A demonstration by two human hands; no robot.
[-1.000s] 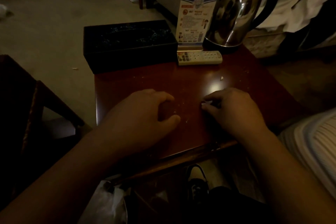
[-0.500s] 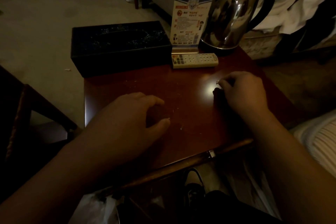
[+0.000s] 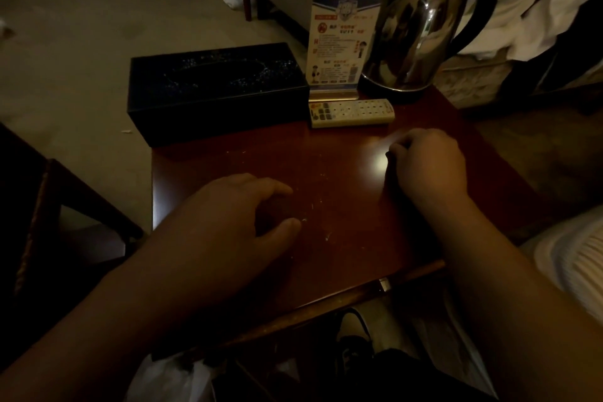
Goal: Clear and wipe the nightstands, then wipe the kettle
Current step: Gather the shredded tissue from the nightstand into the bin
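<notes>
Head view, and it is dim. My left hand [image 3: 228, 222] sits low in the middle of the frame on the red desk [image 3: 342, 192], fingers [image 3: 277, 189] apart and loosely arched over nothing, thumb spread beside a few pale crumbs [image 3: 305, 220]; I read it as ready to sweep them up. My right hand [image 3: 427, 163], right of centre, is bunched with fingertips drawn together near the bright glare spot. It looks like a pinch on a crumb, though I cannot tell if anything is caught. The kettle [image 3: 421, 29] stands at upper right, at the desk's far corner, untouched. Beside it stands the sign card [image 3: 339, 42], with the remote [image 3: 352, 112] lying in front and the black tissue box [image 3: 215, 91] to the left. All are pushed back, leaving the near part free for picking.
</notes>
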